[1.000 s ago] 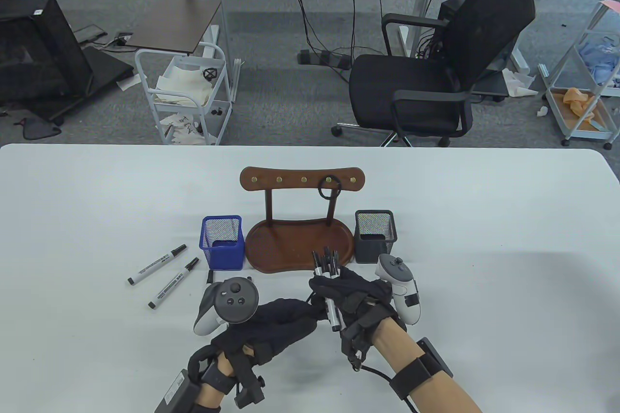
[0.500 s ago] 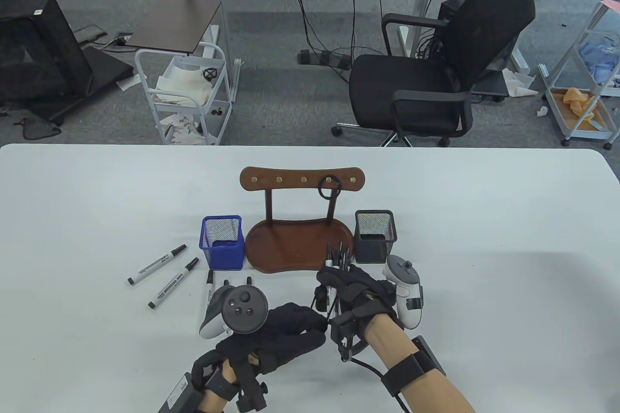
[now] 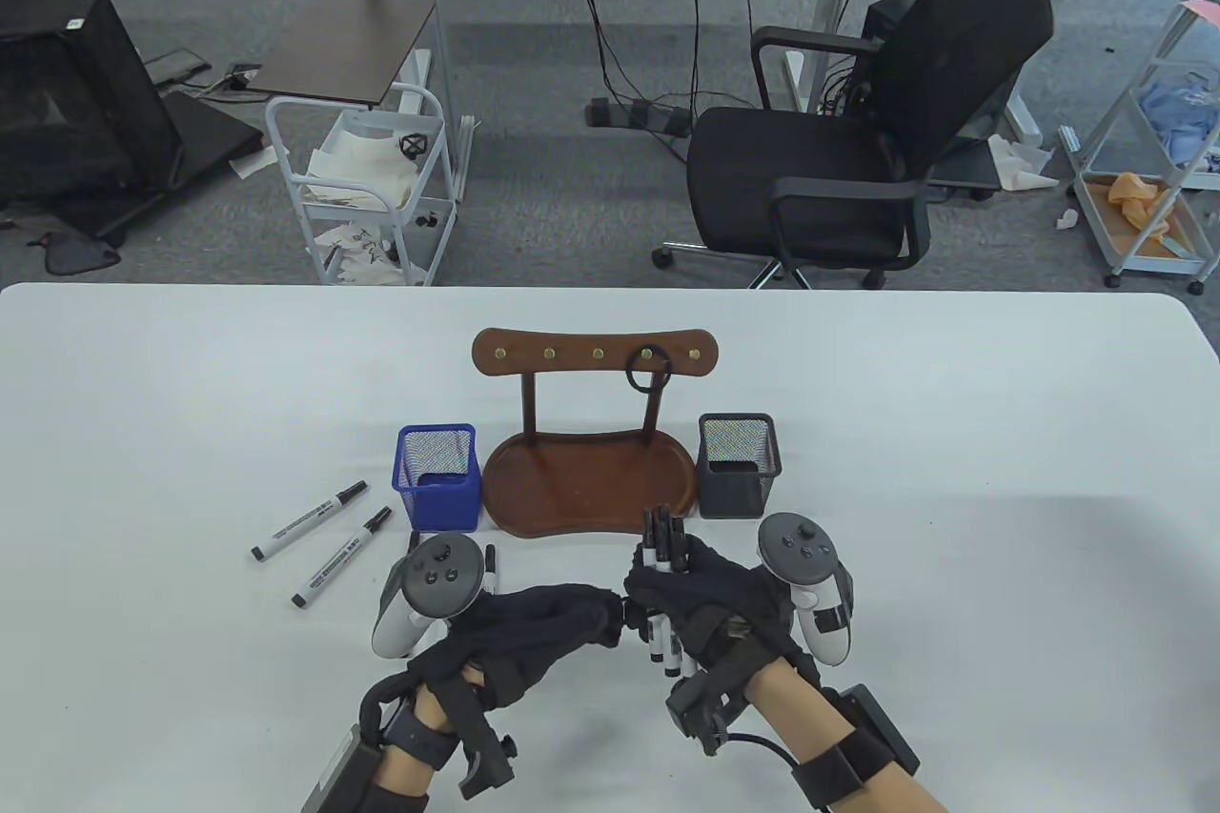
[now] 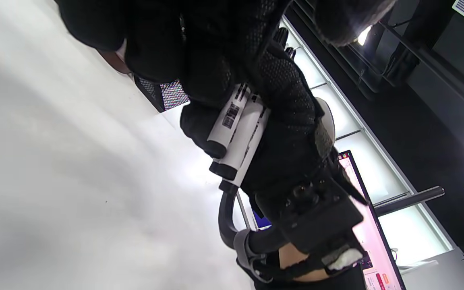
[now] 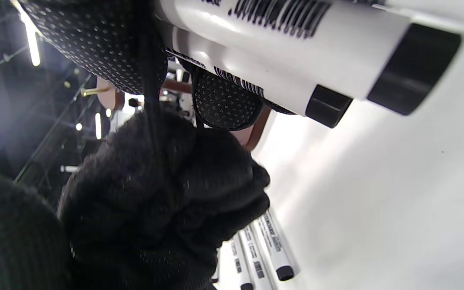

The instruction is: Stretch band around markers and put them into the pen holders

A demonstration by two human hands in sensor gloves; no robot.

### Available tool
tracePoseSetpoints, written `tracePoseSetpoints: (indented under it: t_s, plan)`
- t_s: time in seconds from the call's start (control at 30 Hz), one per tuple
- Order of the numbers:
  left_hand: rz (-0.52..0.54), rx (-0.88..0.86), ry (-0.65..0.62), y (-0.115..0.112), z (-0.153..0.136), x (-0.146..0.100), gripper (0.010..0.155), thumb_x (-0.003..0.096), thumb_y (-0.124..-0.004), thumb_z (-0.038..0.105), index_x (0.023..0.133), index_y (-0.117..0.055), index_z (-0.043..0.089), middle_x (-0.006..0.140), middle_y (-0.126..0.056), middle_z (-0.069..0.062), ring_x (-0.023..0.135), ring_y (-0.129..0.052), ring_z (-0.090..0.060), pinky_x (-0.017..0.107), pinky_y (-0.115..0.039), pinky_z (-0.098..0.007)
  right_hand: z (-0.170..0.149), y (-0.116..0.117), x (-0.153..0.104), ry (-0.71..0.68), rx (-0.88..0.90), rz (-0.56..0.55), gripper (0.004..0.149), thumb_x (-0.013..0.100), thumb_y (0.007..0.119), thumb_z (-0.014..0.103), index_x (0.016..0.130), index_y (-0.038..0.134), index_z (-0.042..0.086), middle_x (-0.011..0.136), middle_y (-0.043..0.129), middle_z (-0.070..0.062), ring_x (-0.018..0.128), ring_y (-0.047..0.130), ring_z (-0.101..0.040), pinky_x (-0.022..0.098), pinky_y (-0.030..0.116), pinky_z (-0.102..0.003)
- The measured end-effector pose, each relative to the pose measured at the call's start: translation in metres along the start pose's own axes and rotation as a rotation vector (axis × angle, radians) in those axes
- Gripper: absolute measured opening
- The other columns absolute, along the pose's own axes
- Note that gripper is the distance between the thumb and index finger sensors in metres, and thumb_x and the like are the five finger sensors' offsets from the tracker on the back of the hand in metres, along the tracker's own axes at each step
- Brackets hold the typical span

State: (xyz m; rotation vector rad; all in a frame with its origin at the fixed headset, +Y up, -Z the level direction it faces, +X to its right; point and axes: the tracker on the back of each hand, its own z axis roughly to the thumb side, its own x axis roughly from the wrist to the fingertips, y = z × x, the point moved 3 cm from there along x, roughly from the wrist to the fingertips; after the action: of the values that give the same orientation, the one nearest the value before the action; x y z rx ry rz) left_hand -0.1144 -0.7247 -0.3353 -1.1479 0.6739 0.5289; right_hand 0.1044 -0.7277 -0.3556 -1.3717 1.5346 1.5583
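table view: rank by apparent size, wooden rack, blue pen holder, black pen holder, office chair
1. office chair
2. wooden rack
3. blue pen holder and black pen holder: look about alike, not ranked.

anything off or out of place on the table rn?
Nothing damaged or spilled. Two loose markers lie on the table left of the blue pen holder, more beside the left hand; the right hand grips a marker bundle. Both holders look empty.

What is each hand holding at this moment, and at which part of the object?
The right hand grips a bundle of markers around the middle of the barrels. The left hand meets the bundle with curled fingers; what it pinches cannot be told.
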Motion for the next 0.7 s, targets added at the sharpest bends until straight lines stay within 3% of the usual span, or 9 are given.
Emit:
tracePoseSetpoints:
  t_s: [0.4,0.7]
  plan:
    - [0.038,-0.147,-0.037,0.011,-0.003,-0.005,0.061,0.0630,-0.064,0.051,0.107,-0.070,0.009,0.111,-0.084,-0.017,0.100,-0.074,-0.048,0.072,-0.061,-0.067,0.004,0.002,-0.003,-0.088,-0.078,-0.010,0.043,0.051,0.090,0.037,0.087,0.069,0.026,0.085,0.085,0.005,0.060,0.105,-0.016,0.052,0.093,-0.042]
    - [0.142,0.072,-0.005,0.021,0.005,-0.014,0.072,0.0619,-0.068,0.053,0.116,-0.049,0.009,0.124,-0.054,-0.027,0.107,-0.055,-0.053,0.074,-0.052,-0.070,0.001,-0.015,-0.006,-0.086,-0.073,-0.062,0.044,0.050,0.091,0.037,0.087,0.070,0.026,0.085,0.087,0.004,0.059,0.106,-0.016,0.052,0.093,-0.043]
